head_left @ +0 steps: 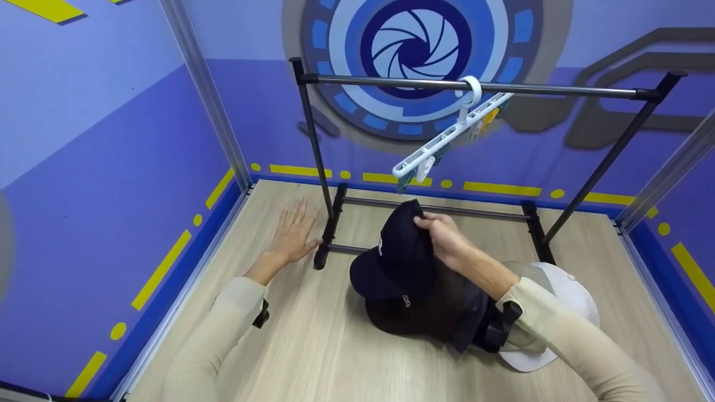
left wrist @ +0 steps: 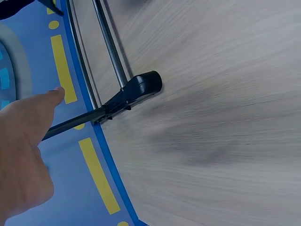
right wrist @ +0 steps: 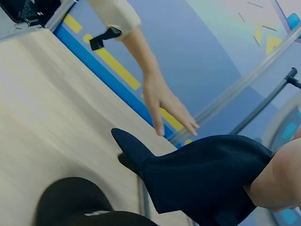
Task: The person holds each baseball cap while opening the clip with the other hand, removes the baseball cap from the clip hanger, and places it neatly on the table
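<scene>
A dark navy cap (head_left: 405, 251) hangs from my right hand (head_left: 447, 237), which pinches its back edge with thumb and fingers. In the right wrist view the cap (right wrist: 202, 174) is lifted, its brim pointing away from the hand. Beneath it on the table lie a dark brown cap (head_left: 413, 312) and, farther right, a white and beige cap (head_left: 572, 296), partly hidden by my right arm. My left hand (head_left: 293, 234), fingers straight and spread, is beside the rack's left foot and holds nothing. Above hangs a white clip hanger (head_left: 447, 142) with coloured clips.
The hanger hooks over the top bar (head_left: 380, 82) of a black rack, whose feet (head_left: 536, 231) stand on the wooden table (head_left: 313, 346). Blue printed walls (head_left: 111, 195) close in the back and both sides.
</scene>
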`<state>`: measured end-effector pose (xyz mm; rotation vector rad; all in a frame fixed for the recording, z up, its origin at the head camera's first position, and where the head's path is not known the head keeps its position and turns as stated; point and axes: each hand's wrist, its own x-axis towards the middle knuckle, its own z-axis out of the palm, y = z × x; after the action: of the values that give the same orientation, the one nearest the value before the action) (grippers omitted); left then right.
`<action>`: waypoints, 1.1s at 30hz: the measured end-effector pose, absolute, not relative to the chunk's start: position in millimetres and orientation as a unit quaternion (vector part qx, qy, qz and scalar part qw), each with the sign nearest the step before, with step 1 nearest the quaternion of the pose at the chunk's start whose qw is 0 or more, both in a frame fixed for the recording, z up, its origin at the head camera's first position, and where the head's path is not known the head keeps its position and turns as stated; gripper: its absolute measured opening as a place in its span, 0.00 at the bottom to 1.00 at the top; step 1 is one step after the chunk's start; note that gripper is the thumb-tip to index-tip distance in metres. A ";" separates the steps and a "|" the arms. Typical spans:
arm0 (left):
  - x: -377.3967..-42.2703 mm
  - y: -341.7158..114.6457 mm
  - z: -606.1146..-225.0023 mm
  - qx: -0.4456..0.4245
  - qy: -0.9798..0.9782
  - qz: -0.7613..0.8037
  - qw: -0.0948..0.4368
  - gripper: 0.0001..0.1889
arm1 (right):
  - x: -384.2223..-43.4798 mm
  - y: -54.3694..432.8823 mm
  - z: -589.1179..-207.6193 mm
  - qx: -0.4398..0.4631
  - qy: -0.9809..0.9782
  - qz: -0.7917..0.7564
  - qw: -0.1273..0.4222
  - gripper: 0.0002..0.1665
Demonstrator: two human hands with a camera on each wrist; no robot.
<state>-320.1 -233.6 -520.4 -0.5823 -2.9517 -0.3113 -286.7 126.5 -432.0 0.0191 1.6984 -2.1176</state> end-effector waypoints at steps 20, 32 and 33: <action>-312.0 -228.3 -531.7 -0.186 -0.978 -0.088 0.047 0.41 | -257.7 139.8 -485.0 -0.056 0.752 -0.610 0.242 0.15; -319.8 -218.1 -552.7 -0.213 -0.968 -0.113 0.075 0.42 | -249.2 162.3 -489.2 -0.168 0.859 -0.466 0.128 0.25; -320.7 -217.3 -553.9 -0.215 -0.967 -0.112 0.079 0.42 | -248.2 163.8 -490.5 -0.174 0.859 -0.464 0.125 0.26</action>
<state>-320.7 -217.3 -553.9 -0.6439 -2.8929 -0.3351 -248.2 163.8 -490.5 -0.5062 2.5037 -1.3528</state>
